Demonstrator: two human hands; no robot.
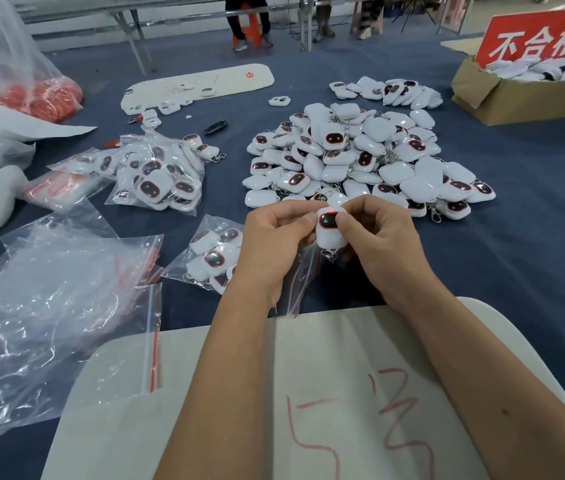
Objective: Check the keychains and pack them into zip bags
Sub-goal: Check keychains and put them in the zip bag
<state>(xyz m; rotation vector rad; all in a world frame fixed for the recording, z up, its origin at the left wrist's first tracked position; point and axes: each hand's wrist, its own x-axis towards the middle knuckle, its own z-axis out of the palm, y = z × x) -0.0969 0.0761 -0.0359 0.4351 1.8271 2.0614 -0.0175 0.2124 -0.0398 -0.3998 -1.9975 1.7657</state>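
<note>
Big blue table (516, 258) takes up pretty much the whole view, and the near edge has a white sheet (309, 393) with red scribbles on it, lying under the person's forearms. On the left there's a loose stack of empty zip bags (49, 299) with red seal strips, all crinkly and overlapping. Straight ahead sits a big heap of white keychains (354, 161), dark oval faces with red rims, some face up and some face down. Top right is a cardboard box (523, 95) with more white pieces in it and a red sign (544, 36) standing up behind them. Left of the heap is a pile of filled bags (156, 174), and one more filled bag (208, 254) lies just beside the left wrist.

Both hands are up in front of the heap. The left hand (270, 240) and right hand (378, 237) are pinching a single keychain (330, 226) between them, thumbs on either side of its face, which glows red at the top. Its metal clip (329, 255) dangles underneath.
</note>
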